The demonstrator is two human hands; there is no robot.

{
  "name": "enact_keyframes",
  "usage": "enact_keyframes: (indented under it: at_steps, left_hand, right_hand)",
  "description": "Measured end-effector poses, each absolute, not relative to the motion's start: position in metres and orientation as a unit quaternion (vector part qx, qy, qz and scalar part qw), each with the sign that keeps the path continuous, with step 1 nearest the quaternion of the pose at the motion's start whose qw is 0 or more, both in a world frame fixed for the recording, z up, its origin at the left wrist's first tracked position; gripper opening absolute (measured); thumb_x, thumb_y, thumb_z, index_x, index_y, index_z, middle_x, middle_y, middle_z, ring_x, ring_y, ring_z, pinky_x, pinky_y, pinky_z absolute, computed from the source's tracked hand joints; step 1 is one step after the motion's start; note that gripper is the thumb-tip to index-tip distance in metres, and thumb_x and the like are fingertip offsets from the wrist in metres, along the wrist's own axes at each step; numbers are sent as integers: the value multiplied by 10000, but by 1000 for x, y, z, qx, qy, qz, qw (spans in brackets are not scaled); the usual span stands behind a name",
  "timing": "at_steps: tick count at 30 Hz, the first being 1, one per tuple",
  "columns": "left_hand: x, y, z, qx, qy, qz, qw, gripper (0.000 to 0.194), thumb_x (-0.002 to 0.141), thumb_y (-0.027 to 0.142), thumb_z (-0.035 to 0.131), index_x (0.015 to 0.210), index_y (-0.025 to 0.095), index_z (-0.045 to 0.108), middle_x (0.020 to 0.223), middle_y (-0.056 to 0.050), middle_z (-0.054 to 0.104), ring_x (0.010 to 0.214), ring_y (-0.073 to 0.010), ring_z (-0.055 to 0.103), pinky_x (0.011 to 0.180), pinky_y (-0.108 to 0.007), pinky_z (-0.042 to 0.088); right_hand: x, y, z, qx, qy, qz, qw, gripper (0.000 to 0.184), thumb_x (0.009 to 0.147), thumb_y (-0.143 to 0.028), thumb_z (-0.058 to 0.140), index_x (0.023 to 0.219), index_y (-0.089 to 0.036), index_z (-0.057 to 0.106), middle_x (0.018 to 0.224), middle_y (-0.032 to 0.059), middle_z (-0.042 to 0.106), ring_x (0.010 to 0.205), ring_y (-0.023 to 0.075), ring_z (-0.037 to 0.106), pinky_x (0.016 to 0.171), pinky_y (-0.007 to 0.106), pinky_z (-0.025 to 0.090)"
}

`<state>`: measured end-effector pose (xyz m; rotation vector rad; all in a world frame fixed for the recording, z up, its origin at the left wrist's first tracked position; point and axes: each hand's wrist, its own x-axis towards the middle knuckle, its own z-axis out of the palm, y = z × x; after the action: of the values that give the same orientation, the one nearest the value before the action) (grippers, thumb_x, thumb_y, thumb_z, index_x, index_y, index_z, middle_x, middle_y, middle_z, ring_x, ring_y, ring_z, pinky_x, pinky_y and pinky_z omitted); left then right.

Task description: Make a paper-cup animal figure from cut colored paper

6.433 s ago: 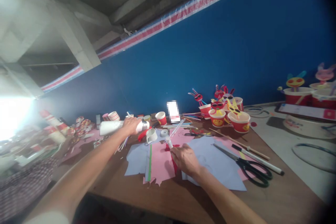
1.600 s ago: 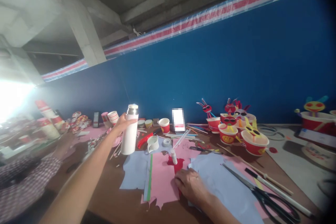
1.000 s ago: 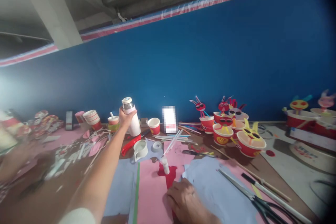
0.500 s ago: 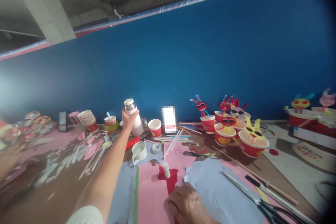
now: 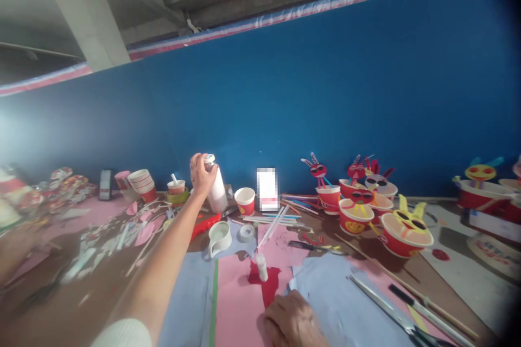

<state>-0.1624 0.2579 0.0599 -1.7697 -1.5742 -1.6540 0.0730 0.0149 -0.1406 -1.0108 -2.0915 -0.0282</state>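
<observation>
My left hand is stretched forward with its fingers wrapped round the top of a white thermos, which stands upright near the blue wall. My right hand lies low in the middle with its fingers curled, over the lower end of red paper on a pink sheet. What is under those fingers is hidden. A small white bottle stands on the red paper, just beyond my right hand. Close to the thermos are a white mug and a red-and-white paper cup.
Paper cups with red and yellow bug-like figures stand at the right. Scissors and a marker lie on the front right. Straws and a tape roll are mid-table. Paper scraps cover the left, where another person's blurred arm shows.
My left hand has slid up from the thermos's neck to its cap. The thermos stays standing. My right hand keeps its place on the paper while the view shifts slightly.
</observation>
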Motion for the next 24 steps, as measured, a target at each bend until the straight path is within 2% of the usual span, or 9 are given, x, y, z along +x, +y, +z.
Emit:
enact_keyframes:
  at_steps: [3,8,10,13,15,18,21,24]
  left_hand:
    - [-159,262,62,-608,-544,-562,138,333,702,180,599,1028,198,539,1154,-92,498,1155,-255,435,1013,-378,326]
    - [-155,261,66,-613,-551,-550,134,246,703,131,561,937,206,573,1063,-77,537,1104,-255,464,995,-402,338]
    - [-156,254,73,-618,-548,-549,128,308,693,148,584,996,197,563,1096,-84,532,1127,-257,453,1004,-396,333]
    - [-160,228,80,-621,-542,-555,116,532,686,230,630,1186,167,459,1245,-122,453,1181,-265,421,992,-385,358]
    - [-161,197,73,-629,-541,-551,95,494,749,281,576,1211,179,434,1264,-120,450,1153,-250,463,901,-358,440]
    - [-154,136,44,-668,-538,-512,40,270,844,314,453,1070,183,520,1043,-79,609,965,-195,597,747,-278,512]
    - [-141,84,11,-708,-538,-457,0,252,892,312,363,969,174,560,938,-56,657,850,-171,640,695,-253,521]
    - [-126,76,2,-754,-535,-382,-8,237,884,298,402,875,174,604,795,-17,667,709,-140,637,623,-218,504]
  right_hand:
    - [76,12,-136,-399,-834,27,380,176,802,-209,481,656,-244,572,601,-24,608,544,142,502,585,282,281]
    - [79,8,-124,-407,-841,51,352,150,749,-128,514,664,-236,573,632,-28,622,569,149,522,601,283,286]
    - [79,6,-117,-409,-848,53,334,151,738,-105,528,677,-230,587,651,-26,634,593,149,539,618,281,296]
    - [81,2,-103,-432,-849,70,296,168,756,-88,536,703,-226,615,699,-24,657,646,147,564,648,273,313]
    - [82,0,-95,-447,-847,88,273,170,790,-107,526,721,-223,630,719,-19,664,672,147,572,659,271,319]
    - [83,-2,-88,-452,-849,107,252,172,830,-147,503,760,-217,643,749,-7,669,714,152,575,679,273,326]
    - [84,-3,-87,-454,-848,118,247,175,846,-169,493,772,-217,645,767,-6,673,725,155,572,690,276,328]
    - [84,-4,-88,-454,-848,123,243,191,858,-172,476,781,-209,646,788,1,678,742,159,575,709,279,331]
